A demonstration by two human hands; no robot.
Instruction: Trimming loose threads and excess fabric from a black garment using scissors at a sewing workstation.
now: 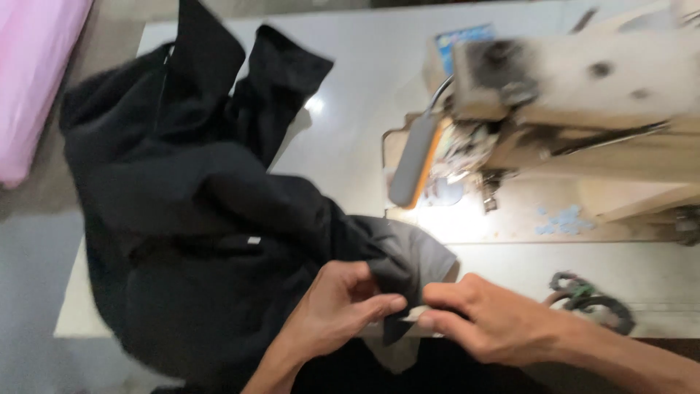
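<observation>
Two bare hands meet at the near edge of a pale, glossy worktop [350, 146], and most of what lies on it seems arranged around that meeting point. At the far left a pink sheet of fabric [33, 80] hangs off to the side, apart from the work. Next comes a large, crumpled black cloth garment [197, 211], its bulk spread over the left half of the worktop and spilling over the front edge, probably so that its weight rests on the surface while only one corner is handled. The left hand [339, 310] has its grip pinched together on that corner, thumb against forefinger, holding the fold flat. Just beside it the right hand [488, 317] has its grip closed on the same edge, fingertips touching the cloth, so the hem is stretched between the two. Behind the hands, to the right, stands a worn cream-coloured sewing machine [583, 95], its lamp lighting the plate under the needle, where the corner points. At the near right lies a small dark coiled band [594, 303], well apart from the cloth.
</observation>
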